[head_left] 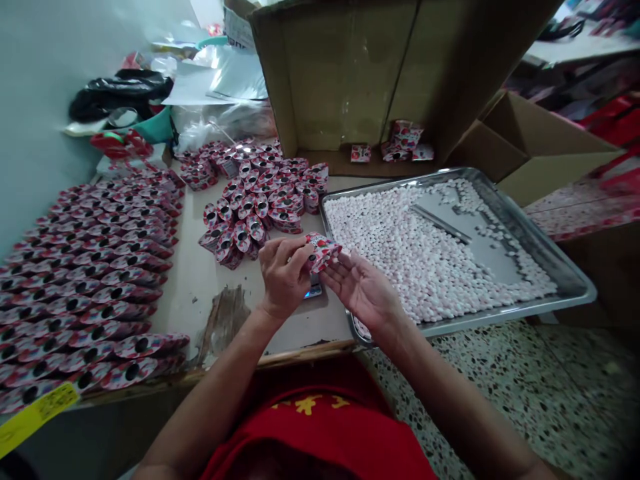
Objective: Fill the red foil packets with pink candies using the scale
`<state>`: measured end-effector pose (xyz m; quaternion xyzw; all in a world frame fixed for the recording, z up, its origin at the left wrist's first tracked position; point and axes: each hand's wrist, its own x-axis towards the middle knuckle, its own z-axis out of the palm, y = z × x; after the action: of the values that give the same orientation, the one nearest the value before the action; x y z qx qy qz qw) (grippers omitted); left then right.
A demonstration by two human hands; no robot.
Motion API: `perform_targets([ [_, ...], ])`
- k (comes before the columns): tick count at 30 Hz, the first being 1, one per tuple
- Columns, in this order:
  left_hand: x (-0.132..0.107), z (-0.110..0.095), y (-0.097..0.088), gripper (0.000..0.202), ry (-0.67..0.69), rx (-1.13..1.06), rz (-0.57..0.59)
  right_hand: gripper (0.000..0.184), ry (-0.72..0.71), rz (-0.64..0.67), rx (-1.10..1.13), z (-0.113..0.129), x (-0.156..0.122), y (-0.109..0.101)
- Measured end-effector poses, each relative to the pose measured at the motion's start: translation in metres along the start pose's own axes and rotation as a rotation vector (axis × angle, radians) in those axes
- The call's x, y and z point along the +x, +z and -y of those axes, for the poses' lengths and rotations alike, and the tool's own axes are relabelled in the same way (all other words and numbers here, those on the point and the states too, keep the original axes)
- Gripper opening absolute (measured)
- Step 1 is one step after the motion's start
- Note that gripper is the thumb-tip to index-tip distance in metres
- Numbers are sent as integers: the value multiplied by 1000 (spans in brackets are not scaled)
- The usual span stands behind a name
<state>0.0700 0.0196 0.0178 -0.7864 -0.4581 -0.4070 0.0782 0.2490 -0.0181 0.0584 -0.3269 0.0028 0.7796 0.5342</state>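
Note:
My left hand [284, 272] is closed around a small red-and-white printed carton [323, 252], held tilted above the table with one end toward the right. Under that end, my right hand [367, 293] lies palm up with its fingers stretched out, their tips close to the carton; whether they touch it, I cannot tell. Partly hidden below both hands is a small device with a lit blue display [313, 291], which looks like a scale. To the right, a metal tray [575, 293] holds a spread of small white candy-like pieces [425, 267].
Rows of similar cartons with round openings [95, 280] cover the table's left side. A looser cluster of cartons [255, 200] stands behind my left hand. A metal bar [440, 223] lies in the tray. A large cardboard box [345, 80] stands behind, another box [545, 147] at right.

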Motion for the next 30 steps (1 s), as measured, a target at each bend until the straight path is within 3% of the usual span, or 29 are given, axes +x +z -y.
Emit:
perform_targets([
  [6, 1, -1, 1, 22, -137, -80, 33, 30, -26, -36, -74, 1, 8, 2],
  [8, 3, -3, 2, 16, -277, -212, 49, 27, -46, -5, -118, 2, 7, -1],
  [11, -1, 0, -3, 30, -587, -573, 68, 24, -119, 3, -300, 12, -3, -16],
  [13, -7, 9, -15, 41, -779, -809, 68, 27, -208, -62, -490, 24, -8, -30],
  [15, -15, 21, -33, 48, -881, -894, 55, 26, -378, -122, -704, 39, -8, -45],
  [17, -22, 32, -50, 51, -885, -810, 62, 33, -550, -157, -910, 52, 0, -55],
  [20, -26, 38, -60, 46, -749, -579, 173, 35, -710, -203, -1109, 61, 16, -62],
  [25, -21, 36, -32, 33, -461, -244, 384, 33, -857, -236, -1316, 59, 35, -71],
  [28, -24, 40, -17, 34, -430, -195, 427, 33, -927, -256, -1470, 58, 36, -77],
  [30, -28, 45, -15, 46, -413, -209, 441, 35, -929, -261, -1482, 59, 36, -79],
])
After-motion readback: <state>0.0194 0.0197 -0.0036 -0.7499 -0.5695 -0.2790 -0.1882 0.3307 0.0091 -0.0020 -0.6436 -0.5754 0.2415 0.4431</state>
